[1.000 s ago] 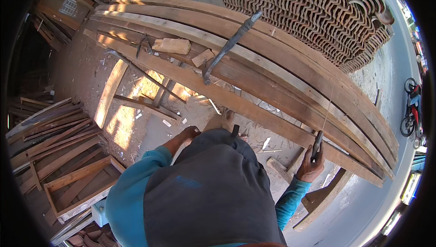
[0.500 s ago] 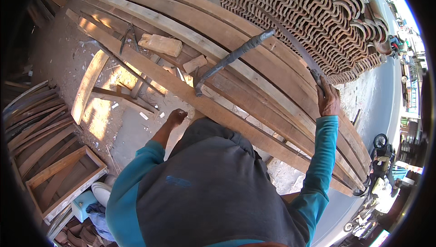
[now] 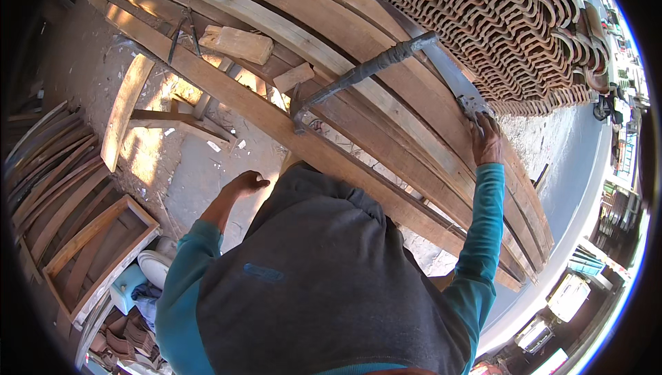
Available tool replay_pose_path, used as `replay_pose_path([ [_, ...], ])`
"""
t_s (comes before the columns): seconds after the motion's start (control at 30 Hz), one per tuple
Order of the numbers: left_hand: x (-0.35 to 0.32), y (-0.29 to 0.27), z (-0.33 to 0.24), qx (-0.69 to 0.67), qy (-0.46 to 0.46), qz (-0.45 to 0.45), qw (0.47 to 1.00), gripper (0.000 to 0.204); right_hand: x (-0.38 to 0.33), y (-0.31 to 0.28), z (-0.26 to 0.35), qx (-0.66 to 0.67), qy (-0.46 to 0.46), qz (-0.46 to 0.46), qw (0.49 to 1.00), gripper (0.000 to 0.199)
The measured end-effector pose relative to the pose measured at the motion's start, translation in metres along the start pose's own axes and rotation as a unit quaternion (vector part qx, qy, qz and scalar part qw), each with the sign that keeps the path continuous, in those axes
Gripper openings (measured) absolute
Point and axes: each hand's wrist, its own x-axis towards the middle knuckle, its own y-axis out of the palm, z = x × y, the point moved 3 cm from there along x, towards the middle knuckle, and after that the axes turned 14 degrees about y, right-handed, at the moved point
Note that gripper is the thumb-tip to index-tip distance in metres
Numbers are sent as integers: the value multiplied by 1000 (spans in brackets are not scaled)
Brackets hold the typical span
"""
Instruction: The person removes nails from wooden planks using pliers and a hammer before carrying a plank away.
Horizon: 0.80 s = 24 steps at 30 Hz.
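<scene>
Right hand closed on handsaw, blade running up-left along planks; left hand loosely curled, empty, well apart.

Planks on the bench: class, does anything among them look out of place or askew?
Yes. A dark metal bar lies slantwise across the long planks instead of along them, and two short wood offcuts sit loose on top. The right hand rests on the planks at a flat metal blade; the left hand hangs free.
</scene>
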Motion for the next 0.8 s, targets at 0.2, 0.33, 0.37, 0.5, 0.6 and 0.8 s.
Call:
replay_pose_path([
  [0.2, -45, -122, -240, 33, 252, -46, 966, 40, -31, -39, 141, 139, -75, -138, 978, 39],
  [0.33, -26, -150, -317, 217, 458, -381, 774, 45, -35, -35, 233, 152, -182, -159, 958, 45],
  [0.37, -12, -143, -324, 218, 496, -352, 763, 45, -30, -27, 250, 149, -224, -183, 946, 47],
  [0.5, 45, -132, -286, 230, 319, -220, 893, 57, -14, 6, 287, 103, -246, -179, 947, 37],
  [0.6, 40, -140, -287, 207, 328, -225, 894, 45, -9, 29, 279, 40, -199, -160, 966, 31],
  [0.8, -17, -171, -331, 241, 335, -153, 898, 27, -30, 8, 242, 26, -125, -147, 981, 22],
])
